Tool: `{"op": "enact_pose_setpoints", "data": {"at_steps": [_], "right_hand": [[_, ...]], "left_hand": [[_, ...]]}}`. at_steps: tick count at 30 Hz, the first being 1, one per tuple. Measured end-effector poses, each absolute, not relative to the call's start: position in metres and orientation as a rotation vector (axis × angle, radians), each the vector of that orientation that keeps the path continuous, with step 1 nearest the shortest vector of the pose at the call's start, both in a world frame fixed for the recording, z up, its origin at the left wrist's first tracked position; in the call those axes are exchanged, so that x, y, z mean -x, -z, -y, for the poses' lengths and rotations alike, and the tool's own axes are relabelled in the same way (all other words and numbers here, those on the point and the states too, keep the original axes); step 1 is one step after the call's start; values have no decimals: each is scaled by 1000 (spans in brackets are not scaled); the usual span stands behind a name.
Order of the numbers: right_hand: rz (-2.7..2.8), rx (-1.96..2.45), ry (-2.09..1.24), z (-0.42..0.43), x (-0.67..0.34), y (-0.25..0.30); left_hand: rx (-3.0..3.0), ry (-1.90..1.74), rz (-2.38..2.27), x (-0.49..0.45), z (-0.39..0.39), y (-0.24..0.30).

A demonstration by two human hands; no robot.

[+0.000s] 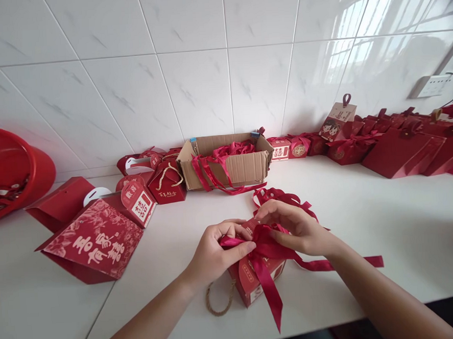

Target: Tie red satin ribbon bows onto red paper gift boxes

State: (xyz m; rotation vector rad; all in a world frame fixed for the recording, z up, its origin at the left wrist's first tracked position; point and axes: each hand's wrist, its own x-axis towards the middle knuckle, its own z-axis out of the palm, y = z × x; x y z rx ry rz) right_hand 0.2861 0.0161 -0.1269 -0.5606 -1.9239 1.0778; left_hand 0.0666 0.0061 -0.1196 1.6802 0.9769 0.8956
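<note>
Red satin ribbon [267, 249] is bunched into a bow on top of a small red gift box [256, 285]. The box stands near the front edge of the white tabletop [386, 206], directly before the person. The left hand [212, 252] has a narrow, pinching grip, with thumb and fingers closed on the bow's left loop. The right hand [299, 226] pinches the ribbon at the knot and right loop, its fingers curled over the top of the box. One tail hangs down the front of the box past its base. Another runs out flat to the right, under the right forearm. A twisted rope handle [219, 300] curls out at the box's lower left.

As I judge it, the tying goes well if both pinches sit close to the knot and pull outward evenly and level. That way the loops match and the light box is neither dragged nor tipped. The satin looks slippery, so the tension should hold until the knot bites, and the ribbon's faces should lie flat rather than twisted.

A loose ribbon tangle [278, 196] lies just behind the right hand. A cardboard carton [245, 168] holding more ribbon stands against the tiled wall, well apart from the hands. A flat red bag [96, 244] lies off to the left.
</note>
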Motion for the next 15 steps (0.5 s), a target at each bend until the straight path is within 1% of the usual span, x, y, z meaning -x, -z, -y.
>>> {"op": "enact_pose_setpoints", "data": {"at_steps": [10,15], "right_hand": [[1988,577,-899,-16,-283,123],[1969,632,-875,-10,-276,122]], "left_hand": [[-1680,-890,-961,-66,-7,120],[-1716,-886,-956,-66,-6,120]]}}
